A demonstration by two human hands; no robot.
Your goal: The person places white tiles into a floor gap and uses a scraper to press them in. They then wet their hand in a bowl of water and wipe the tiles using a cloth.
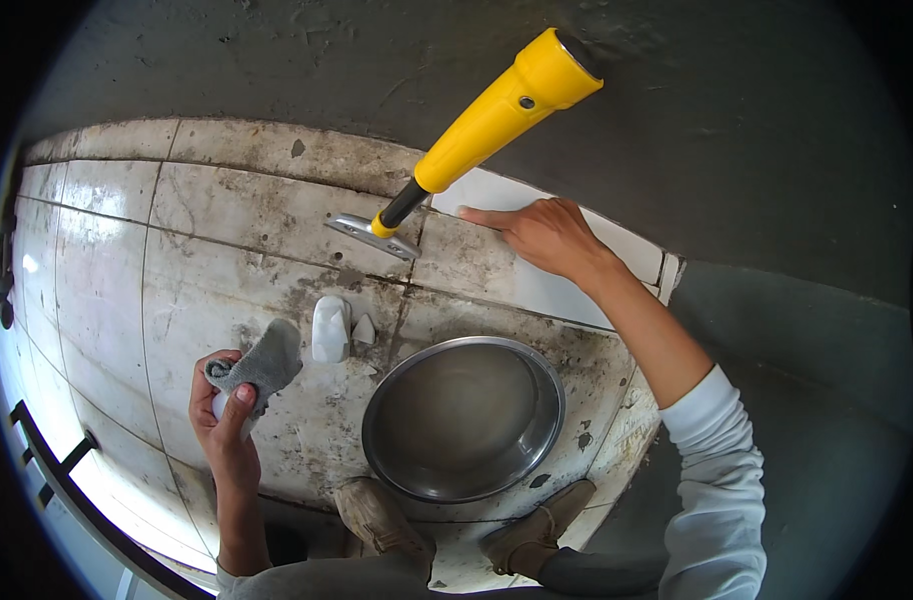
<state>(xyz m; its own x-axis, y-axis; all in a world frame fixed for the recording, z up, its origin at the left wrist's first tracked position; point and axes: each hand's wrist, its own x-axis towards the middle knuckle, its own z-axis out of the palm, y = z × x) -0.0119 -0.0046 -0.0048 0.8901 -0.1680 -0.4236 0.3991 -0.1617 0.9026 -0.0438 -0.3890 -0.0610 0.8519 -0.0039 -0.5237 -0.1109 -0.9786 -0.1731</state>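
My left hand is closed around a grey cloth wrapped over something small and white, held above the dirty tiled floor. My right hand lies flat, fingers pointing left, on a cleaner white tile at the foot of the dark wall. Just left of its fingertips a yellow-handled scraper stands tilted, its metal blade resting on the floor. Neither hand grips the scraper.
A round steel bowl sits on the floor in front of my two brown shoes. Two white fragments lie left of the bowl. The grey wall runs along the top, and a dark rail sits lower left.
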